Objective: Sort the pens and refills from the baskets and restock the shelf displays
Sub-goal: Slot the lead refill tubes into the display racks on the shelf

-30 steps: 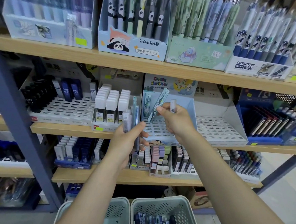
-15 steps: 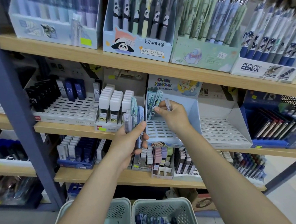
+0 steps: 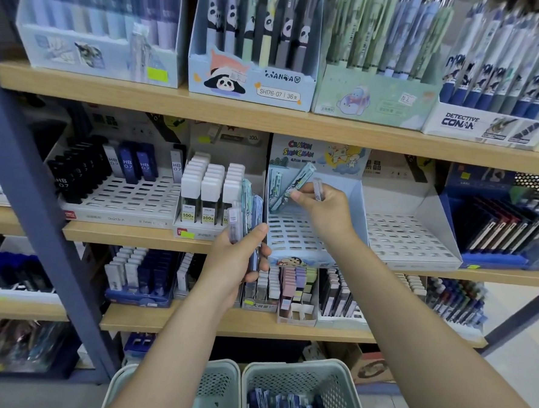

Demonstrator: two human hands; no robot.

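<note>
Fingertips of the right hand point(image 3: 323, 207) pinch a slim lead refill case point(image 3: 294, 186), tilted over the Crayon Shinchan display tray point(image 3: 294, 233); a second clear tube point(image 3: 317, 189) is tucked behind. Its slant could miss the slot and jam. Lower left, the left hand point(image 3: 239, 258) clasps a spare refill bundle point(image 3: 245, 215), wrist raised.

We count two hands, the left hand point(image 3: 238, 258) and the right hand point(image 3: 323, 207), and two pale green baskets, the left basket point(image 3: 216, 386) and the right basket point(image 3: 329, 384). Four pen display boxes stand along the top shelf point(image 3: 267, 114). Three rows of white-capped lead cases point(image 3: 210, 190) show. We cannot count the refill packets point(image 3: 248, 212) gripped together.
</note>
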